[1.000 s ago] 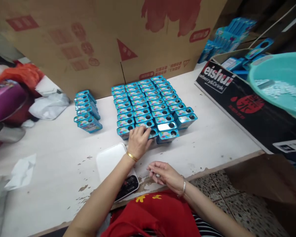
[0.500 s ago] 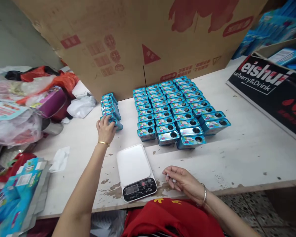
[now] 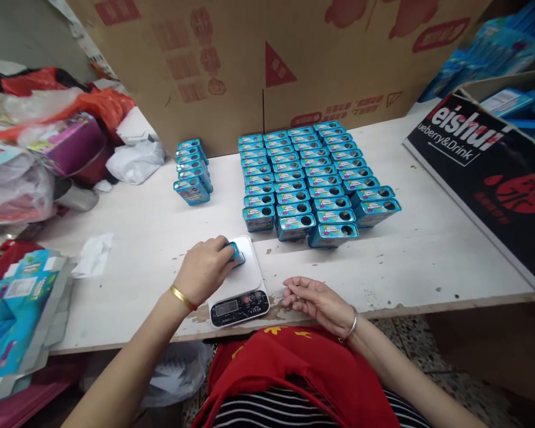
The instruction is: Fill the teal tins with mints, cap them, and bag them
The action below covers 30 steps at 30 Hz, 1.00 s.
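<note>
My left hand (image 3: 208, 265) is closed around a small blue tin (image 3: 237, 255) at the white plate of the kitchen scale (image 3: 248, 274). Whether the tin rests on the plate or hangs just above it I cannot tell. To the right of the scale, my right hand (image 3: 314, 300) hovers near the table's front edge, its fingers curled together around small white pieces, now mostly hidden. Beyond the scale stand several rows of blue tins (image 3: 296, 223) with dark round holes in their tops. A shorter row of blue tins (image 3: 191, 191) stands at the left.
A large cardboard box (image 3: 232, 77) closes off the back of the white table (image 3: 134, 249). On the right is a black carton (image 3: 485, 160) with blue packs inside. Plastic bags (image 3: 134, 160) pile up on the left, above flattened blue cartons (image 3: 22, 315).
My left hand has taken a tin from the front of the left row and brought it toward me to the scale. My right hand stays beside the scale. The view has shifted slightly.
</note>
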Available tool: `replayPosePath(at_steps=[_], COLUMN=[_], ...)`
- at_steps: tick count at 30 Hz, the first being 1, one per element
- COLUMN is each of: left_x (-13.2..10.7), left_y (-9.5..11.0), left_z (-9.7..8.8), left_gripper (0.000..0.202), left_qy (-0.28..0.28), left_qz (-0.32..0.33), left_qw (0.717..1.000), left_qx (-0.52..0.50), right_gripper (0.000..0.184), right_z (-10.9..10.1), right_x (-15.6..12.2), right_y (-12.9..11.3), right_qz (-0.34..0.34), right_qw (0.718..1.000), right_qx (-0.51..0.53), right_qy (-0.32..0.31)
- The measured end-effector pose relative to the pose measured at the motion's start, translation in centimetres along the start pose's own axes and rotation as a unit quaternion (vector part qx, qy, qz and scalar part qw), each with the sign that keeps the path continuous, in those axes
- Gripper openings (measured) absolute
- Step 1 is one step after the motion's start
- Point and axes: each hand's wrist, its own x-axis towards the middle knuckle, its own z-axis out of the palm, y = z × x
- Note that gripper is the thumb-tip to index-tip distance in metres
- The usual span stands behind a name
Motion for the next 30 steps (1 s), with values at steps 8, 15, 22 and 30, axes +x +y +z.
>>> replayPosePath(at_steps=[8, 15, 22, 30], left_x=[-4.5, -11.9, -14.1, -14.3], left_y=[-2.1, -3.0, -0.9, -1.4], left_z=[-0.6, 9.7, 14.6, 15.0], left_gripper=[0.028, 0.026, 0.02, 0.018], left_qy=[0.236, 0.272, 0.284, 0.302], left_qz=[-0.132, -0.341, -0.326, -0.314], left_qw=[0.951, 0.875, 0.891, 0.891], left_qx=[-0.151, -0.209, -0.136, -0.127], right_gripper=[0.025, 0.033, 0.038, 0.006], right_z=[-1.6, -0.1, 5.2, 12.5], right_x=[-1.0, -1.1, 0.1, 3.5], right_y=[0.7, -0.4, -4.8, -7.6], right_qz=[0.0, -0.018, -0.151, -0.297], right_qw=[0.997, 0.993, 0.941, 0.738], right_qx=[0.038, -0.102, -0.302, -0.605], right_qy=[0.074, 0.059, 0.023, -0.044])
